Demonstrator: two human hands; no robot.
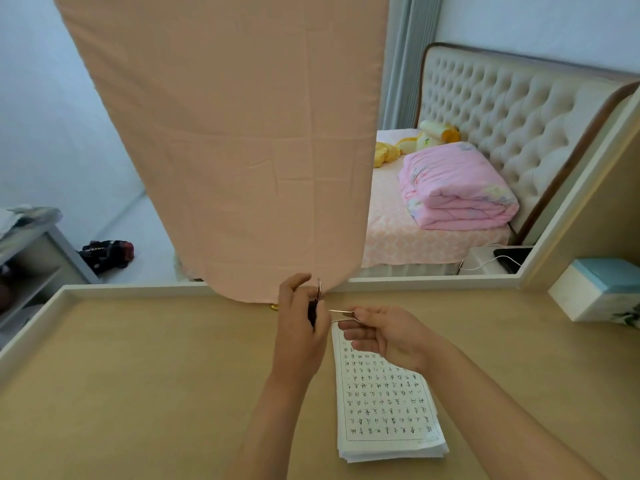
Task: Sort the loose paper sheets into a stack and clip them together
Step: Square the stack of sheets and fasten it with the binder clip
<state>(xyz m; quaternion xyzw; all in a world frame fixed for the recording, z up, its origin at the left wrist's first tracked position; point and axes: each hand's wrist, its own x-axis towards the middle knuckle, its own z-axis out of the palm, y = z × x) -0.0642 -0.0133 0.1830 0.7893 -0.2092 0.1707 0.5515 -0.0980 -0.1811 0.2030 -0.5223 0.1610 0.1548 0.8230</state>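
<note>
**Clip (pixel 312 311) held above stack (pixel 384 410)**

The clip, largely hidden, is gripped in the left hand (pixel 300 327). Its wire handle (pixel 341 311) is pinched, apparently, by the right hand (pixel 384 332). The stack lies on the desk (pixel 138 375), its far end covered by that hand.

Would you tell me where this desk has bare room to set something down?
Widest: the desk left of the left hand, up to its raised rim. Smaller: between paper stack and white-teal box. Crowded where the right hand meets it at the binder clip.
</note>
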